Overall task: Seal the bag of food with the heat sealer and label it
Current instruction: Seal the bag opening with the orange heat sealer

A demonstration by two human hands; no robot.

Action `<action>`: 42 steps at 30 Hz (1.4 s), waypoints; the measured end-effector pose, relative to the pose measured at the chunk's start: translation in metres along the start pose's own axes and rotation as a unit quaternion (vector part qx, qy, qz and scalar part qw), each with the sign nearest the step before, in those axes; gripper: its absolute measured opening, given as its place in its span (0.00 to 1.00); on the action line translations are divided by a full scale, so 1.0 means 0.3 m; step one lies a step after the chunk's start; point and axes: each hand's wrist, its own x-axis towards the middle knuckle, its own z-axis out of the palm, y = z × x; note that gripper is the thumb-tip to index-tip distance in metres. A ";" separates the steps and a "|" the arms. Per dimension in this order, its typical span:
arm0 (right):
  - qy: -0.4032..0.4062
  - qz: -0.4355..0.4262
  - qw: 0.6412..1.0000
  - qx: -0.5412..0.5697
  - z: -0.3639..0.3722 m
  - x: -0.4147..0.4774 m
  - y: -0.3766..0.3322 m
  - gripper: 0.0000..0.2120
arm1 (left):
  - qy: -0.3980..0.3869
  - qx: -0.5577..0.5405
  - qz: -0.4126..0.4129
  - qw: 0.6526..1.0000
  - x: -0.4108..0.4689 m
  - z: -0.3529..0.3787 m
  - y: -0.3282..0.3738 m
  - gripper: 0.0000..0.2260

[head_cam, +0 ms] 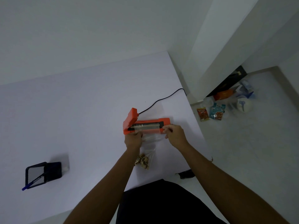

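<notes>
An orange heat sealer lies on the white table with its lid raised at the left end. A clear plastic bag with brown food pieces at its bottom stretches from the sealer toward me. Its open top edge lies across the sealer's dark sealing strip. My left hand pinches the bag's top left corner. My right hand pinches the top right corner at the sealer's right end.
The sealer's black cord runs off the table's right edge. A black mesh pen holder with a blue pen stands at the left. On the floor to the right lie snack packets and other packaging.
</notes>
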 end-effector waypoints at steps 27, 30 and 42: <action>0.010 0.002 0.996 0.093 0.032 0.028 0.067 0.10 | 0.010 0.014 0.052 0.998 -0.036 -0.017 0.012 0.05; 0.006 0.002 0.996 0.094 0.032 0.025 0.065 0.10 | 0.029 0.020 0.046 0.998 -0.039 -0.020 0.009 0.07; 0.007 0.010 0.995 0.099 0.029 0.021 0.060 0.10 | 0.065 -0.006 0.107 0.992 -0.078 -0.003 0.017 0.07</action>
